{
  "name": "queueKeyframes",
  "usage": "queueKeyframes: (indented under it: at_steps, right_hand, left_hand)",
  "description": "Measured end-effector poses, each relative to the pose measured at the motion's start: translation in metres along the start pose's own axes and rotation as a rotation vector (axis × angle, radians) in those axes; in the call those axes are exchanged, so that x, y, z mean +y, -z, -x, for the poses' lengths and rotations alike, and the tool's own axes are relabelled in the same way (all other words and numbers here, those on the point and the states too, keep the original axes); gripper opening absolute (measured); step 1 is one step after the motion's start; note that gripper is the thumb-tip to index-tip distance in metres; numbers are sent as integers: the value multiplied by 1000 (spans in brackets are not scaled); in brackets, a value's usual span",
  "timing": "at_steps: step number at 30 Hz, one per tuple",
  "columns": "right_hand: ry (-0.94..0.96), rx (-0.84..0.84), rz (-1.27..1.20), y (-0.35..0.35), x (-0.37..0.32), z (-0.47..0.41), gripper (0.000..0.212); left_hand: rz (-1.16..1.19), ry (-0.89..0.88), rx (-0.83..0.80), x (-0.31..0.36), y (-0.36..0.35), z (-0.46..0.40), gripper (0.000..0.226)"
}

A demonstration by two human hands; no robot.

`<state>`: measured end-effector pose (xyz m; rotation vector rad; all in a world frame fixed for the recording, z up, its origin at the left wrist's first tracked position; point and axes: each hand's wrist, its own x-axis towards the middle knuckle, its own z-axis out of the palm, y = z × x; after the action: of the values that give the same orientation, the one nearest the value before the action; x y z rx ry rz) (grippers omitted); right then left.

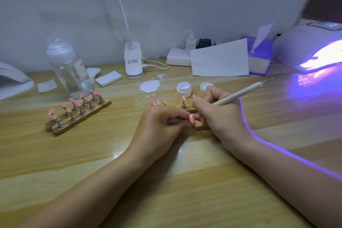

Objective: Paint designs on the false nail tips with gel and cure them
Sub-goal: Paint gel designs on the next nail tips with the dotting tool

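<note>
My left hand (162, 126) pinches the peg of a pink nail tip (192, 118) at the table's middle. My right hand (216, 111) grips a dotting pen (240, 93), and its metal point touches that tip. Behind my hands stand more pink tips on pegs (183, 101), some with white dots; their wooden holder is mostly hidden. An open white gel jar (183, 89) sits just beyond, its lid (206, 87) beside it. A lit curing lamp (312, 48) glows violet at the far right.
A second wooden holder (77, 116) with several pink tips lies at the left. Behind it stands a clear pump bottle (69, 68). White spilled smear (149, 86), foam pads (108, 78), a clip lamp base (133, 63), a power strip (178, 58), paper sheet (220, 59).
</note>
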<state>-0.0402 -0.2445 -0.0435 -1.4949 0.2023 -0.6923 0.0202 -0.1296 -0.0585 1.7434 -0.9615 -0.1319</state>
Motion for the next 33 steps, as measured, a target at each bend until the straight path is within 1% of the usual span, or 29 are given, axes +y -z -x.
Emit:
queueKeyframes:
  at_steps: [18,24,33]
  right_hand:
    - [14,16,10,0,2,-1,43]
    - [-35,86,-45,1,3,-4,47]
    - [-14,4,-10,0,1,-1,50]
  left_hand:
    - [1,8,-7,0,0,0,11]
    - [1,22,-5,1,0,0,12]
    - [-25,13,1,3,1,0,14]
